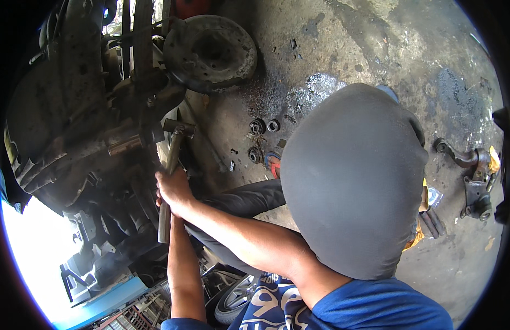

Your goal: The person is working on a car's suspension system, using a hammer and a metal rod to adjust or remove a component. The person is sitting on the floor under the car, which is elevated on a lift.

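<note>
My right hand is wrapped round the handle of a hammer, which has a short, thick metal head and a long tubular handle. The hammer head is uppermost, beside the greasy vehicle underside. My left hand is mostly hidden behind the right one; its forearm rises to the same handle and the few fingers that show curl round it. Close to the hammer head, a dull metal cylinder sits among the dark parts. A large dark grey rounded shape, apparently my bent knee, blocks the middle of the view.
A greasy round metal plate hangs at upper left. Ring-shaped parts and small hardware lie on the stained floor, near a sandalled foot. Heavy metal arms lie at far right. A wheel shows at the bottom.
</note>
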The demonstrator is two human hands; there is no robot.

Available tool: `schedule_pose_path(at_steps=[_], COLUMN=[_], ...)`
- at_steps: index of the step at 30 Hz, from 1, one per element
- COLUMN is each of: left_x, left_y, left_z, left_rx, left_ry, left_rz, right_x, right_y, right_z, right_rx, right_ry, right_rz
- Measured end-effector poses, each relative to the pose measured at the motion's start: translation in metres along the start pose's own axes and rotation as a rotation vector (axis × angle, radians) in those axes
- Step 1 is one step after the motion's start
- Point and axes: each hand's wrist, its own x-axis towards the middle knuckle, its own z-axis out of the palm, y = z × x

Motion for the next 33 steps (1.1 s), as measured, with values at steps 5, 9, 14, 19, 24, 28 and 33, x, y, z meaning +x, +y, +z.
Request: schedule_pose_path(at_steps=[5, 9, 14, 19, 24, 28, 33], left_x=[0.003, 0.001, -0.010, 0.002, -0.003, -0.008, 0.003], left_y=[-0.007, -0.001, 0.008, -0.024, -0.060, -0.080, -0.110], left_z=[-0.002, -0.006, 0.007, 0.011, 0.007, 0.014, 0.031], left_rx=[-0.074, 0.185, 0.375, 0.357, 0.135, 0.056, 0.166], left_ry=[-0.006, 0.040, 0.161, 0.050, -0.055, -0.077, -0.037], left_rz=[0.004, -0.034, 0.002, 0.020, -0.211, -0.326, 0.064], right_x=[0.014, 0.039, 0.030, 0.008, 0.025, 0.038, 0.005], right_y=[-0.030, -0.070, -0.024, 0.041, 0.008, -0.039, -0.030], right_z=[-0.021, -0.059, -0.058, -0.038, -0.060, -0.076, -0.038], right_rx=[0.035, 0.182, 0.204, -0.211, -0.064, 0.286, -0.124], right_ry=[0.073, 0.328, 0.023, -0.232, -0.037, 0.402, -0.082], right_rz=[0.003, -0.127, 0.045, 0.105, 0.277, 0.064, 0.029])
